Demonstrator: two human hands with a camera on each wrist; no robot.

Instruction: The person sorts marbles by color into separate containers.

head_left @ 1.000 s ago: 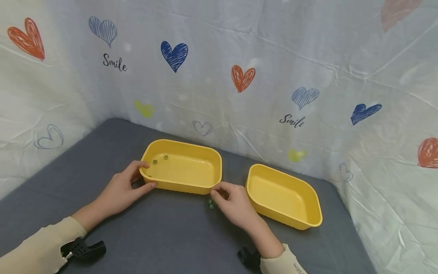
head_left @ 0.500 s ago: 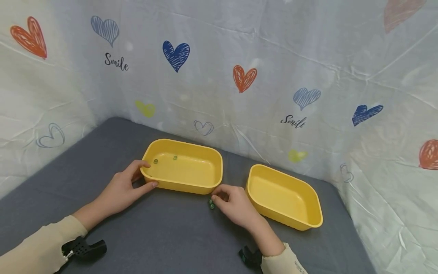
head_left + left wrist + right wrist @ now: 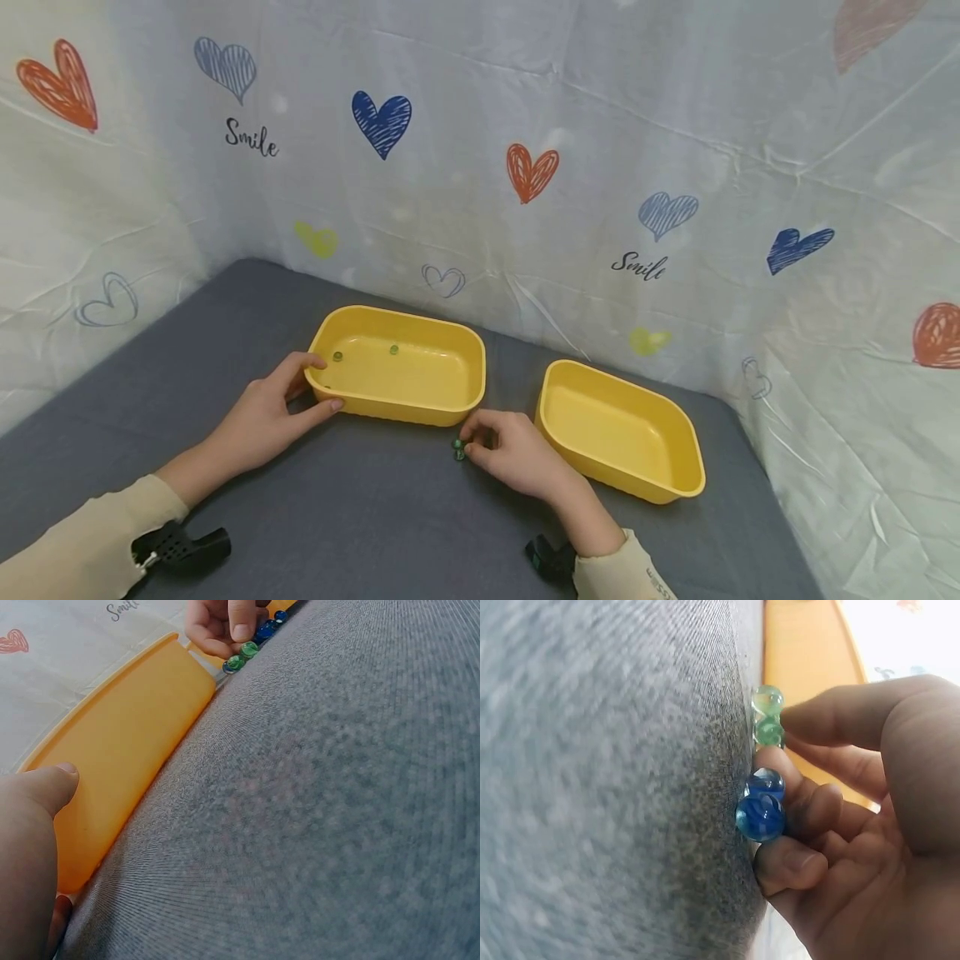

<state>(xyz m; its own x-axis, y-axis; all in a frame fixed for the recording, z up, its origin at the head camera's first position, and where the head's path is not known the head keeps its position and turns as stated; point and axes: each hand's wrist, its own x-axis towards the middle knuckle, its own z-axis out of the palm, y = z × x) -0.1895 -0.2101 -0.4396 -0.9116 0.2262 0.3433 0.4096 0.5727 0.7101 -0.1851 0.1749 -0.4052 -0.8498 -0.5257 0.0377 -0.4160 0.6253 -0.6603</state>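
Left hand: and here we have it clamped on the near-left corner of the left tray, thumb against the outer wall, fingertips over the rim and inside!
Right hand: we find this 1 low at the table, fingers curled, thumb tip right up by the green marbles; whether it pinches any, we can't tell.
Green marbles: at least 2 in our sight, snug together on the tabletop, close to the left tray's near-right corner; glossy, see-through, swirled with green.
Blue marbles: 2 of them, tucked in by the curled fingers, clear with deep blue swirls and bright highlights, 1 overlapping the other; held or merely resting there, we can't say.
Tray marbles: 2 small greenish ones show inside the left tray, apart from each other, and we spot a 3rd barely peeping over the near rim.
Right tray: same yellow, same rounded corners, just beside our right hand.
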